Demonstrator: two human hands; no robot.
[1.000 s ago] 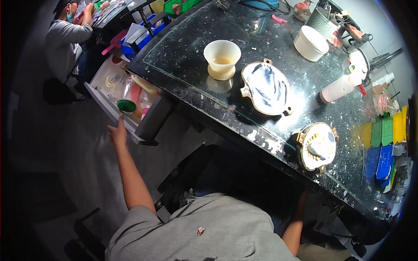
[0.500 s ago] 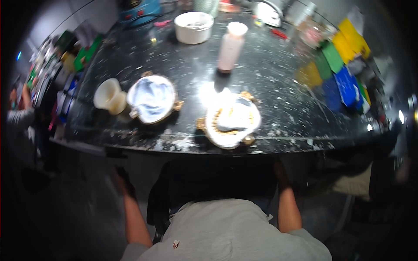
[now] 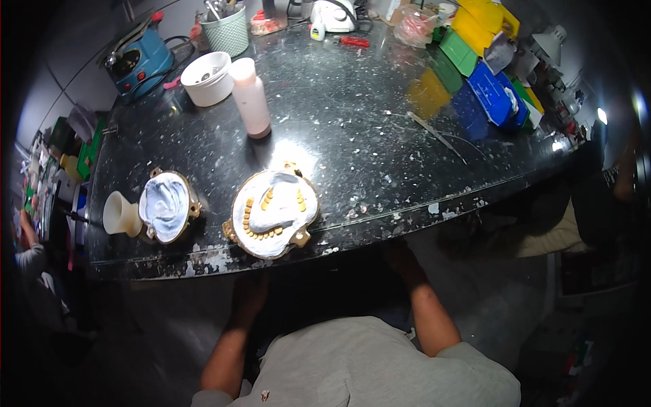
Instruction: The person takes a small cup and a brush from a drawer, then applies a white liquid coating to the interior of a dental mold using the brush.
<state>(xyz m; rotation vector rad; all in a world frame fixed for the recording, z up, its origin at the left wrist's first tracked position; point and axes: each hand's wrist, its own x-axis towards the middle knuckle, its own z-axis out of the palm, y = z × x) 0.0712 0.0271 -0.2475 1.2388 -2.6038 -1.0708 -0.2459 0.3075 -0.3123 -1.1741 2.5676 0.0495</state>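
My left hand point(image 3: 249, 296) is low in front of the black worktop, in dark shadow, its fingers hidden. In the shade under the front edge is my right hand point(image 3: 403, 262), its fingers also out of sight. Nearest on the worktop lies a brass-coloured denture flask half point(image 3: 298, 237) filled with white plaster point(image 3: 271, 220), with rows of yellowish teeth point(image 3: 261, 234) set in it. To its left sits a second flask half point(image 3: 192, 209) with a bluish-white plaster surface point(image 3: 166, 207). A cream, waisted cup point(image 3: 121, 214) lies tipped against that one. Neither hand touches these things.
Behind the flasks stand a pinkish bottle point(image 3: 251, 105) and a white round tub point(image 3: 207, 81). Farther back are a blue machine point(image 3: 142, 61), a pale green tool basket point(image 3: 227, 35) and a white appliance point(image 3: 333, 15). Yellow point(image 3: 478, 27), green and blue bins point(image 3: 494, 95) line the right side.
My view has turned to the right, so the worktop's things appear farther left and tilted. Both hands appear closer together below the edge. The flasks keep their places beside each other.
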